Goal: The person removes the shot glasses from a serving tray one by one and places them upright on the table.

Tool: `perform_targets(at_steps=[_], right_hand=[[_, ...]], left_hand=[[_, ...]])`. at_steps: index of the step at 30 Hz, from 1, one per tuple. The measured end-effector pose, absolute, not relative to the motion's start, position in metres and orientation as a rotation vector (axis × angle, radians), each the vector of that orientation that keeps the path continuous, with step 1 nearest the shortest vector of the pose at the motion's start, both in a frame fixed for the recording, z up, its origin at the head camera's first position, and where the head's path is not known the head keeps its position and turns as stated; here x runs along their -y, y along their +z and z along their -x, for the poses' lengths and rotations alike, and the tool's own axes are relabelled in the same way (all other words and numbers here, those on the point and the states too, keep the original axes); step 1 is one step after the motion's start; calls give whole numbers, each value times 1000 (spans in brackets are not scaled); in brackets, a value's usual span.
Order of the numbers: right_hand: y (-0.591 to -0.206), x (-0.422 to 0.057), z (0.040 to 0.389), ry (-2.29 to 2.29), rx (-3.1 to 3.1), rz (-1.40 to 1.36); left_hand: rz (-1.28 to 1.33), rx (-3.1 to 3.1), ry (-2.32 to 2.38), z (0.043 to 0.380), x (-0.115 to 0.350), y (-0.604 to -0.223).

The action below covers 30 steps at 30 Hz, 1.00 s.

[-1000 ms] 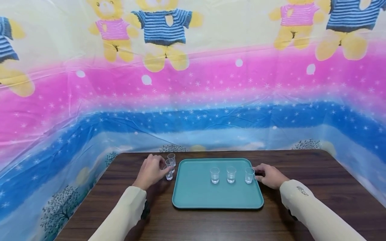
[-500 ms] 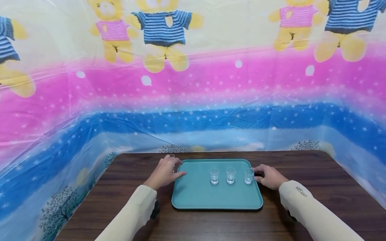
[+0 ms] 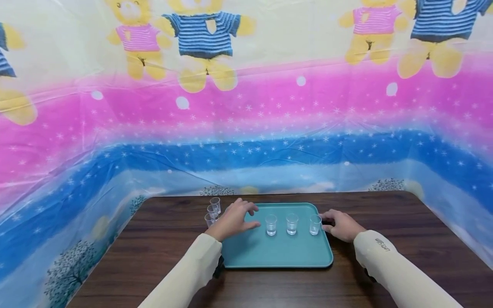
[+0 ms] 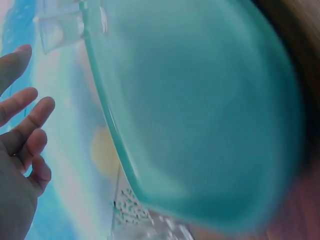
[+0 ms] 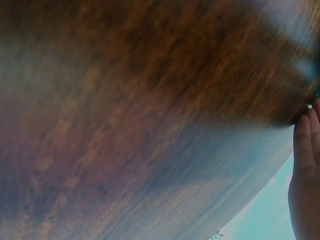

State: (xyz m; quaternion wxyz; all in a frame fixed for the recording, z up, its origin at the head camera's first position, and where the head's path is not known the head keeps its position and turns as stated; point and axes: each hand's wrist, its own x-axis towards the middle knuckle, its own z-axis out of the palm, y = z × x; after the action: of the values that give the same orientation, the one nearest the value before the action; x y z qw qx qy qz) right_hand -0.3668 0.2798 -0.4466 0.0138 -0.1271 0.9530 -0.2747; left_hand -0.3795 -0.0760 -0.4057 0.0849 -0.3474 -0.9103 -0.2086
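My left hand (image 3: 233, 219) hangs over the left part of the teal tray (image 3: 277, 254), its fingers spread and holding nothing. Three small clear shot glasses stand upright on the tray: a left one (image 3: 271, 225), a middle one (image 3: 292, 224) and a right one (image 3: 315, 225). The left thumb points at the left glass, a short gap away. In the left wrist view, the fingers (image 4: 32, 117) are apart, with a glass (image 4: 62, 29) beyond them. My right hand (image 3: 344, 226) is at the tray's right rim, thumb and forefinger apart, fingertips right beside the right glass.
Three more clear shot glasses (image 3: 215, 204) stand in a line on the dark wooden table (image 3: 161, 244), left of the tray; my left hand partly covers the nearest. Behind the table hangs a cloth (image 3: 246, 154) printed with bears and snowflakes.
My left hand has moved right, from beside the glasses on the table to over the tray, with nothing in it. My right hand and the glasses on the tray have stayed put.
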Motion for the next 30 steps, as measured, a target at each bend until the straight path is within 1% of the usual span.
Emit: perform_targets(at_steps=[10, 30], right_hand=[[-445, -276, 368, -865, -2970, 395], [-449, -284, 371, -870, -2971, 397]], left_hand=[[1008, 2845, -698, 380, 49, -405], [1065, 2778, -639, 381, 37, -409]])
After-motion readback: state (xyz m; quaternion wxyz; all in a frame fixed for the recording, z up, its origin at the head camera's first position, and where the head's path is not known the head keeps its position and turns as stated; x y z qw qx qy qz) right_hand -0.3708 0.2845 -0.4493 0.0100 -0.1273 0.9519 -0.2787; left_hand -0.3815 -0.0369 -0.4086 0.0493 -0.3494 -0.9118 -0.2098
